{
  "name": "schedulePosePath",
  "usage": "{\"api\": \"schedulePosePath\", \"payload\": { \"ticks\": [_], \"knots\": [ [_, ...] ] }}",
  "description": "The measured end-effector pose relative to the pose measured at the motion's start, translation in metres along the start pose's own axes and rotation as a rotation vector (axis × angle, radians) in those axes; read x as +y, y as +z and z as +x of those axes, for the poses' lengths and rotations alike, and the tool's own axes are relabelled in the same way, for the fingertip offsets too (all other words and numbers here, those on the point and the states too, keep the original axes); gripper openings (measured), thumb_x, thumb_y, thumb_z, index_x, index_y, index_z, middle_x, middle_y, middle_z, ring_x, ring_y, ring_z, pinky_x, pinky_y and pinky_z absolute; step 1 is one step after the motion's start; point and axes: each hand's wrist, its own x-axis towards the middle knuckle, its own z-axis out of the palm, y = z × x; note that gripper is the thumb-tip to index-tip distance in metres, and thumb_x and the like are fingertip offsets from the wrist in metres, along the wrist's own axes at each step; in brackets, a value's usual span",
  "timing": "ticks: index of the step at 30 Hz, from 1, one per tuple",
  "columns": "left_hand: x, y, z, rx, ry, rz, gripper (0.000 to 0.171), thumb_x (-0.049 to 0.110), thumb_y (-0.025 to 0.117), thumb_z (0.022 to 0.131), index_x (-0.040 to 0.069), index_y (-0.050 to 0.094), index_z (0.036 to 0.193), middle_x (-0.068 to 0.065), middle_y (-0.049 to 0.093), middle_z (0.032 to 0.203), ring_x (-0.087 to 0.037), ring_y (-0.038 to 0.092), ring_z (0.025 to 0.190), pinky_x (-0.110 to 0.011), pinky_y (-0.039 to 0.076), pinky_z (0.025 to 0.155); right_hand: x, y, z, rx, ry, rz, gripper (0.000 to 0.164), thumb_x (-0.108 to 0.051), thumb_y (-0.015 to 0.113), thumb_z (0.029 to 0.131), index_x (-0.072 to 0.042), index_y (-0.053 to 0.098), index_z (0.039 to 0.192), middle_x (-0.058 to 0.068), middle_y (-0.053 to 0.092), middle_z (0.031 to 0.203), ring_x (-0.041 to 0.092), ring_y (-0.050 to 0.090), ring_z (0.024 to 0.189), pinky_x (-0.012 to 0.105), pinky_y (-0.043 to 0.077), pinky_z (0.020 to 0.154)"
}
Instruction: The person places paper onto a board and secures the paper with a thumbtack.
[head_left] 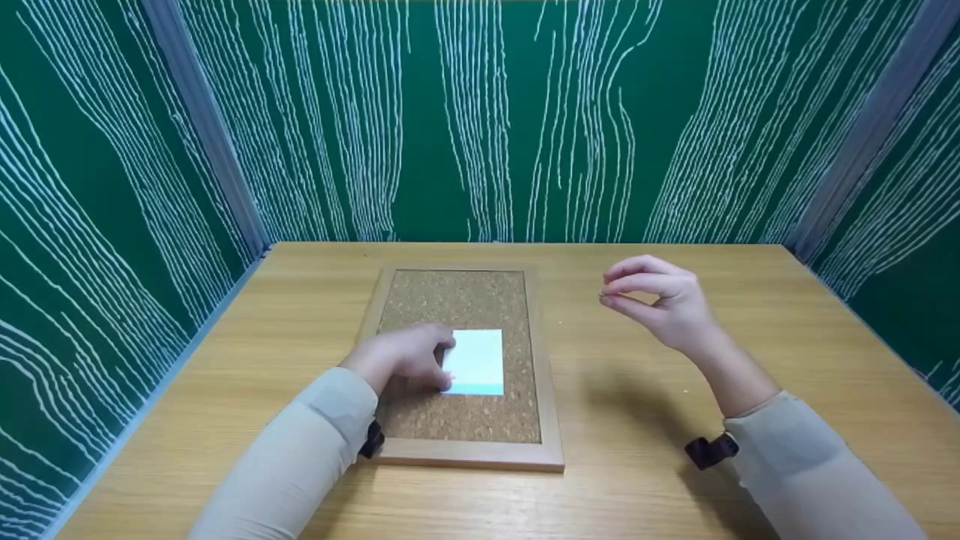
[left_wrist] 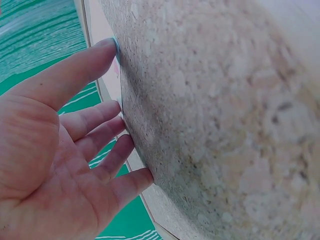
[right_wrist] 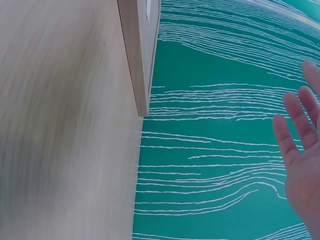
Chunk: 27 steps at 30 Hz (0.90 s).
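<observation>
A white square sheet of paper (head_left: 480,360) with a pale blue strip along its near edge lies on a framed corkboard (head_left: 457,300). My left hand (head_left: 412,352) touches the paper's left side, thumb at the near corner and fingers farther up. In the left wrist view, the left hand (left_wrist: 75,150) has its thumb and fingers spread, tips against the paper and cork. Raised over the table to the right, my right hand (head_left: 660,300) pinches a tiny pale object between thumb and forefinger, too small to identify. The right wrist view catches only part of the right hand (right_wrist: 305,160), other fingers extended.
The corkboard's wooden frame (head_left: 551,420) rests on a wooden table (head_left: 787,315). Tiny pale specks lie on the tabletop right of the board. Green panels (head_left: 465,112) with white wavy lines enclose the back and sides. A dark wrist camera (head_left: 711,451) sits at the right cuff.
</observation>
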Motion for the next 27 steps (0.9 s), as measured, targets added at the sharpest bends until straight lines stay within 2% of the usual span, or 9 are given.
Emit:
{"api": "schedulePosePath", "payload": {
  "ticks": [3, 11, 14, 22, 27],
  "knots": [
    [0.0, 0.0, 0.001, -0.003, 0.034, 0.009, 0.063, 0.026, 0.082, 0.087, 0.004, 0.057, 0.141, -0.011, 0.053, 0.142, -0.028, 0.049, 0.128, -0.046, 0.037, 0.111, 0.008, 0.001, -0.003, 0.003, 0.004, 0.031, 0.036, 0.031, 0.077, 0.064, 0.002, 0.077, 0.084, 0.022, 0.069, 0.095, 0.021, 0.067, 0.092, 0.019, 0.053, 0.084],
    [0.0, 0.0, -0.001, -0.004, -0.023, -0.028, 0.066, 0.029, 0.081, 0.088, 0.01, 0.055, 0.146, -0.008, 0.05, 0.148, -0.028, 0.046, 0.133, -0.05, 0.033, 0.114, 0.032, 0.007, -0.012, -0.001, 0.029, 0.033, 0.038, 0.031, 0.078, 0.064, -0.002, 0.078, 0.084, 0.018, 0.071, 0.097, 0.016, 0.067, 0.093, 0.018, 0.054, 0.082],
    [0.0, 0.0, -0.002, -0.004, -0.035, -0.035, 0.067, 0.03, 0.081, 0.088, 0.012, 0.054, 0.147, -0.008, 0.049, 0.15, -0.028, 0.044, 0.136, -0.05, 0.032, 0.114, 0.032, 0.012, -0.011, -0.012, 0.032, 0.041, 0.038, 0.029, 0.078, 0.065, -0.003, 0.079, 0.084, 0.017, 0.071, 0.097, 0.015, 0.067, 0.093, 0.018, 0.053, 0.082],
    [0.0, 0.0, -0.004, -0.003, -0.06, -0.069, 0.065, 0.03, 0.08, 0.089, 0.015, 0.054, 0.147, -0.007, 0.05, 0.149, -0.028, 0.046, 0.133, -0.053, 0.033, 0.113, -0.001, 0.025, 0.004, -0.087, 0.091, 0.086, 0.022, 0.023, 0.077, 0.074, 0.004, 0.075, 0.085, 0.022, 0.068, 0.094, 0.013, 0.066, 0.09, 0.019, 0.054, 0.08],
    [0.0, 0.001, -0.003, -0.001, -0.054, -0.064, 0.065, 0.029, 0.08, 0.089, 0.014, 0.054, 0.147, -0.007, 0.052, 0.146, -0.028, 0.048, 0.129, -0.053, 0.034, 0.112, 0.018, 0.036, 0.0, -0.127, 0.197, 0.077, 0.018, 0.015, 0.078, 0.08, -0.002, 0.077, 0.087, 0.015, 0.07, 0.098, 0.013, 0.064, 0.091, 0.02, 0.055, 0.077]
  ]
}}
